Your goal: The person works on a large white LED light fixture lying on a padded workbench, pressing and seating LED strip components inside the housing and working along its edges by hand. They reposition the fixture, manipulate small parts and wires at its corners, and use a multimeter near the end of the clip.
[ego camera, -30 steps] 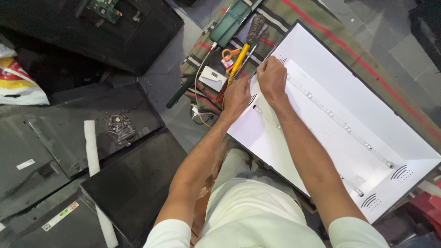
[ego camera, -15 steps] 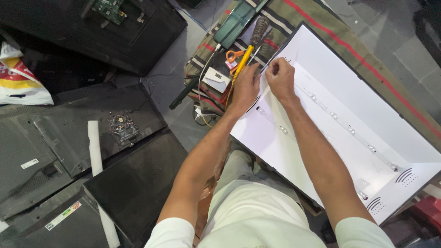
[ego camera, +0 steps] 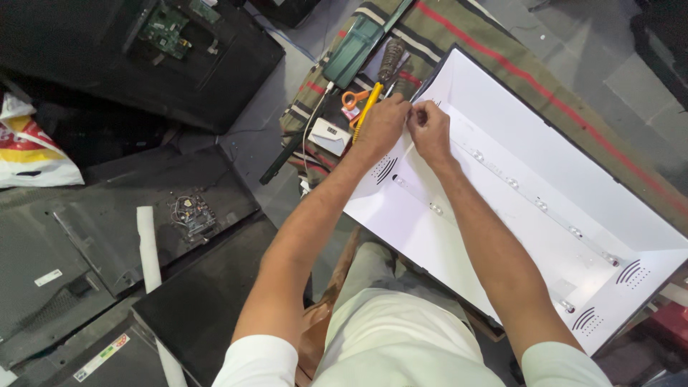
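A large white reflector panel point(ego camera: 530, 229) of an opened flat screen lies tilted across a striped cloth. Thin strips with small round lenses point(ego camera: 510, 183) run along it. Both my hands meet at the panel's far left corner. My left hand point(ego camera: 383, 123) rests on the corner edge with its fingers pinched together. My right hand point(ego camera: 430, 130) sits beside it, fingertips pinching something small and thin at the strip's end; what it is cannot be made out. A yellow-handled tool point(ego camera: 368, 109) lies just past my left hand.
Orange scissors point(ego camera: 353, 97), a green circuit board point(ego camera: 353, 51), a small white box point(ego camera: 330, 136) and cables lie on the striped cloth point(ego camera: 459, 29). Dark screen back covers point(ego camera: 107, 236) and a white rolled strip point(ego camera: 148, 251) lie on the floor at left. A colourful bag point(ego camera: 29, 147) sits far left.
Both hands have moved a little farther up toward the panel's far corner and drawn closer together, fingertips now meeting at the strip's end. The camera view has shifted slightly.
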